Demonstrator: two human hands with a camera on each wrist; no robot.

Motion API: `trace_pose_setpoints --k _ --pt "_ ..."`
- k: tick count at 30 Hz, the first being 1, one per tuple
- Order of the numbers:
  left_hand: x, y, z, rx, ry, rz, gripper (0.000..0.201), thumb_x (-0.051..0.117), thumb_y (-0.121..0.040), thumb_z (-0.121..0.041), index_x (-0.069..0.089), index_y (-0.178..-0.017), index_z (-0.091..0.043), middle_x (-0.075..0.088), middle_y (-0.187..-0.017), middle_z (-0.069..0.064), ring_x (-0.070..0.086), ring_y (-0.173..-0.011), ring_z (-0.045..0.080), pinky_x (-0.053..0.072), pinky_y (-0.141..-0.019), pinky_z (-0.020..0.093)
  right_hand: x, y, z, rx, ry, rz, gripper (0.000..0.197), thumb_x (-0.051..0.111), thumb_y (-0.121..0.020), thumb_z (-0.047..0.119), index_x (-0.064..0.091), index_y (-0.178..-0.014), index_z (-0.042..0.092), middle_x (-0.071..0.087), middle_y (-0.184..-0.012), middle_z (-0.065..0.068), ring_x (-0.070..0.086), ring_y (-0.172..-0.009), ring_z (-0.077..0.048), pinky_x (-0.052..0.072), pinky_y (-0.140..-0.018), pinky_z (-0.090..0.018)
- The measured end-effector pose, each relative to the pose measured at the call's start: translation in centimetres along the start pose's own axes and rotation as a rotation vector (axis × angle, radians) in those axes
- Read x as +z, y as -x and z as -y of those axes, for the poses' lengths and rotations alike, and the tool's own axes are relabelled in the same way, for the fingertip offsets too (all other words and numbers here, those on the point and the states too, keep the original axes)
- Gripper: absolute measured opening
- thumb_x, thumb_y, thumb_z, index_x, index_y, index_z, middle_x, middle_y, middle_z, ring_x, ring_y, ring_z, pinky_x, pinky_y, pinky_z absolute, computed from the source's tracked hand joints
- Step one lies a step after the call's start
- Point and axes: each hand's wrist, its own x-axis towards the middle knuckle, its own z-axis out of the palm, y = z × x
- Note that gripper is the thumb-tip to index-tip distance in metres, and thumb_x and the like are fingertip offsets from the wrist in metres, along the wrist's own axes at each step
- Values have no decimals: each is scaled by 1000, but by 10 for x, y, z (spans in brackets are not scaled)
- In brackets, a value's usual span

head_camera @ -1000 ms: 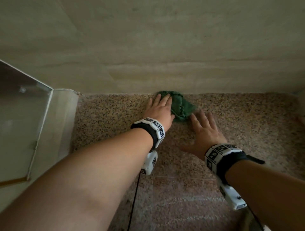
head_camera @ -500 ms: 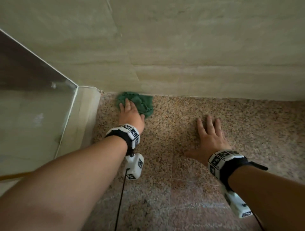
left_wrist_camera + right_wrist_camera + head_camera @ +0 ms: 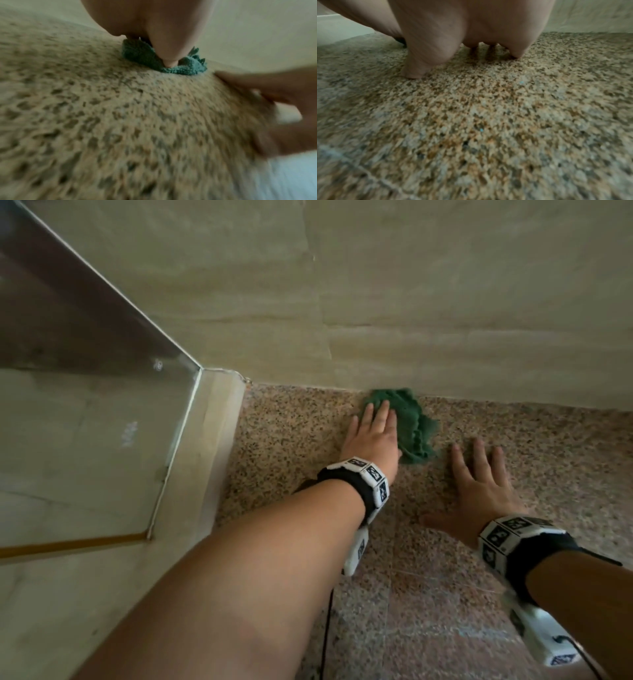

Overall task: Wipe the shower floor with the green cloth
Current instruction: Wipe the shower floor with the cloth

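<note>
Weight goes onto my right hand (image 3: 479,491), fingers spread flat on the shower floor (image 3: 565,460) as a brace. Beyond it, my left hand (image 3: 373,436) presses the green cloth (image 3: 411,422) flat-fingered against the wall (image 3: 445,320) edge to scrub there.

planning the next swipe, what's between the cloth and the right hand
Only bare speckled floor between cloth and right hand, seen in the head view.

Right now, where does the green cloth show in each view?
Head: green cloth upper centre, under the left hand, against the wall.
Left wrist: green cloth upper centre, under the fingers.
Right wrist: not in view.
Shared landmark: speckled floor.
</note>
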Motion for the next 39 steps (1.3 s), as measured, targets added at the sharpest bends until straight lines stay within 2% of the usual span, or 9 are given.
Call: trace_pose_setpoints --k 4,11,17,22,25,27,31,35,39 --pt "-19 -5 37 -84 23 3 68 40 -105 -26 -1 -158 -14 -13 -166 -1 -11 -152 25 -2 -123 47 1 -1 1 16 3 7 137 67 -61 82 -23 -152 32 -34 -158 0 -25 -147 -30 4 -122 -47" --pt "-19 -2 72 -52 1 -25 66 39 -106 -31 2 -159 -16 -10 -166 -5 -11 -152 22 -3 -122 46 4 -4 1 18 25 0 138 64 -60 85 -24 -151 32 -33 -158 0 -25 -146 -30 6 -122 -48" --pt "-23 8 124 -91 -56 -58 64 33 -106 -33 0 -159 -16 -10 -166 -3 -10 -152 21 -2 -124 44 7 -5 -2 4 16 -16 139 66 -58 84 -24 -151 33 -34 -157 1 -28 -145 -28 4 -122 -48" --pt "-28 13 165 -206 -109 -63 66 33 -106 -37 0 -158 -13 -8 -166 1 -5 -153 23 -1 -123 45 7 -5 -2 4 16 -10 139 67 -59 83 -24 -151 32 -34 -157 0 -28 -145 -29 2 -122 -47" --pt "-30 12 180 -335 -93 -95 71 35 -105 -40 1 -158 -8 -4 -166 7 0 -153 27 1 -123 40 6 -5 -1 -2 11 -17 139 68 -59 82 -22 -152 30 -32 -158 -2 -27 -146 -30 2 -122 -47" --pt "-32 11 182 -394 -93 -89 73 35 -104 -41 1 -157 -5 -4 -166 9 2 -152 27 2 -123 35 5 -5 0 3 10 -16 140 69 -59 81 -22 -152 31 -32 -158 -1 -27 -145 -30 1 -122 -47" --pt "-33 10 177 -457 -94 -82 73 34 -103 -42 1 -157 -5 -3 -166 8 3 -152 25 4 -123 34 3 -3 3 11 3 -6 140 70 -59 80 -21 -153 30 -32 -158 -2 -26 -146 -31 2 -121 -48" --pt "-33 19 161 -548 -68 -36 73 35 -103 -39 2 -156 -2 4 -165 13 10 -151 28 8 -123 39 3 -3 3 16 3 -1 140 70 -58 81 -21 -153 30 -32 -158 -2 -25 -146 -31 3 -121 -47" --pt "-2 46 138 -616 -19 -60 74 35 -104 -40 5 -153 7 10 -162 21 16 -148 36 12 -122 43 5 -6 3 12 5 -17 141 70 -57 81 -20 -153 30 -31 -158 -3 -24 -146 -32 4 -122 -48"
